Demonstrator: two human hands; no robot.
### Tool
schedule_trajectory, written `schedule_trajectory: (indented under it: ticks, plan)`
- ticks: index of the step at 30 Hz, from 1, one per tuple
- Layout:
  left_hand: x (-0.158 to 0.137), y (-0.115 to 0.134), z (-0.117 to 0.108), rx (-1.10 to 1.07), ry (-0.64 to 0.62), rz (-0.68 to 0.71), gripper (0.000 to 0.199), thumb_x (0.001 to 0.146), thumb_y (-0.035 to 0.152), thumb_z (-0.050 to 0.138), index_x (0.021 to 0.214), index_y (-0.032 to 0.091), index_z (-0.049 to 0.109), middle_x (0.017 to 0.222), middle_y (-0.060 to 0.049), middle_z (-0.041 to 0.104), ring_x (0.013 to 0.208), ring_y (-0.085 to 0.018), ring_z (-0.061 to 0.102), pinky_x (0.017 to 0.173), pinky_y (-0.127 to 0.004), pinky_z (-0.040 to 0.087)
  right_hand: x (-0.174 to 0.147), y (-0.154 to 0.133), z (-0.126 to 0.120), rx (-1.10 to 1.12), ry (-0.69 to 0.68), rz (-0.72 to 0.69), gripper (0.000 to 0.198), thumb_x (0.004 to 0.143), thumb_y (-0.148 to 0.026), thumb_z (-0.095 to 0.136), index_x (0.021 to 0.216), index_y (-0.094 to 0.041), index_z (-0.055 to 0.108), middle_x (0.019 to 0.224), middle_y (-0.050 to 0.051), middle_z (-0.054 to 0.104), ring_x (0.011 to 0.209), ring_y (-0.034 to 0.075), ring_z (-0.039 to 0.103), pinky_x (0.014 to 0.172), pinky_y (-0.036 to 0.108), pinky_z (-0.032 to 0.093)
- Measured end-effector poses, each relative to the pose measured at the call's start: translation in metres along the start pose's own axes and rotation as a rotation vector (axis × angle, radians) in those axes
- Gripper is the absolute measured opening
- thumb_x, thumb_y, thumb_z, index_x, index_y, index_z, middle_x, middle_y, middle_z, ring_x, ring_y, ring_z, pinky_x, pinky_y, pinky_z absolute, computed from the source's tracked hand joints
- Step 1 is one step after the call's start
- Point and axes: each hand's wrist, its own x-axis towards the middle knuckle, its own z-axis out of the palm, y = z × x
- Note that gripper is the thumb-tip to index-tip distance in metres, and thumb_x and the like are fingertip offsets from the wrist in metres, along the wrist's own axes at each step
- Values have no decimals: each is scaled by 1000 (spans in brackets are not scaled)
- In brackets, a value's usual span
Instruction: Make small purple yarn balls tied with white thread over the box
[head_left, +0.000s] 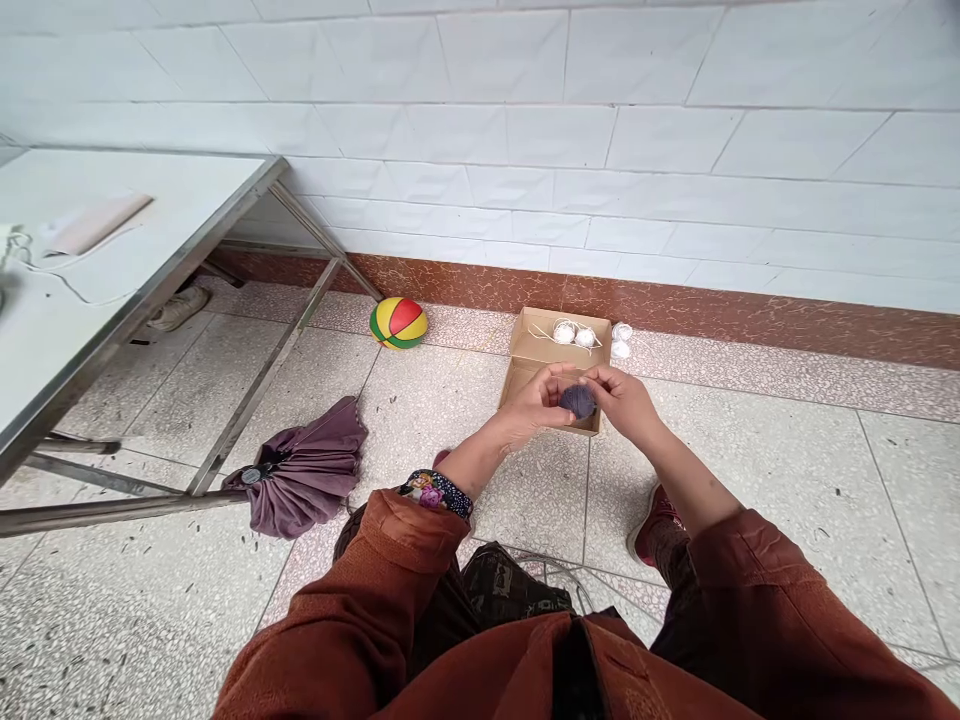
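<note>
A small dark purple ball of yarn is held over the open cardboard box. My left hand curls around its left side, with the thumb below and the fingers above. At the ball's upper right, the fingers of my right hand are pinched against it; any loose strand between them is too fine to make out. Two white balls of yarn with loose ends lie in the lid part of the box, beyond my hands. More white balls sit on the floor right beside it.
A red, yellow and green ball rests near a leg of the metal-framed table on the left. Below that frame lies a folded purple umbrella. The tiled wall rises behind the box. My shoe is at the lower right.
</note>
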Motion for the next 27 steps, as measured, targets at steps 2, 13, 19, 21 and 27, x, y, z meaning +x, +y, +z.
schedule_trajectory:
  ticks: [2, 13, 19, 21, 27]
  plan:
    - [2, 2, 0, -23, 64, 18, 58, 61, 18, 77, 117, 20, 64, 102, -4, 67, 89, -15, 60, 81, -29, 45, -2, 2, 4, -59, -81, -38, 19, 89, -35, 57, 77, -22, 63, 75, 2, 66, 71, 19, 58, 67, 31, 42]
    - [5, -2, -10, 655, 288, 120, 38, 58, 14, 73, 95, 18, 70, 96, -3, 63, 90, -20, 59, 84, -34, 47, -4, -21, -9, 216, -265, -76, 29, 91, -49, 63, 85, -22, 71, 79, 2, 68, 70, 16, 58, 67, 30, 46]
    - [-9, 5, -2, 276, -16, 34, 87, 65, 16, 73, 147, 23, 43, 93, -1, 62, 80, -14, 57, 75, -29, 44, 7, -2, 2, 131, -25, 4, 27, 87, -47, 64, 80, -22, 68, 73, 0, 63, 67, 16, 54, 66, 30, 43]
    - [-11, 8, -4, 205, -5, 52, 79, 69, 19, 72, 145, 23, 49, 97, -2, 63, 85, -14, 58, 79, -30, 45, 7, 3, 7, 57, -90, 7, 26, 87, -45, 62, 77, -22, 66, 73, 1, 64, 68, 18, 56, 66, 31, 43]
    - [0, 3, -19, 593, 363, 70, 55, 65, 21, 76, 119, 17, 70, 109, -7, 60, 106, -24, 59, 100, -40, 45, -3, -10, 5, 52, -356, -42, 27, 91, -44, 58, 79, -22, 68, 76, 1, 67, 71, 17, 58, 68, 30, 45]
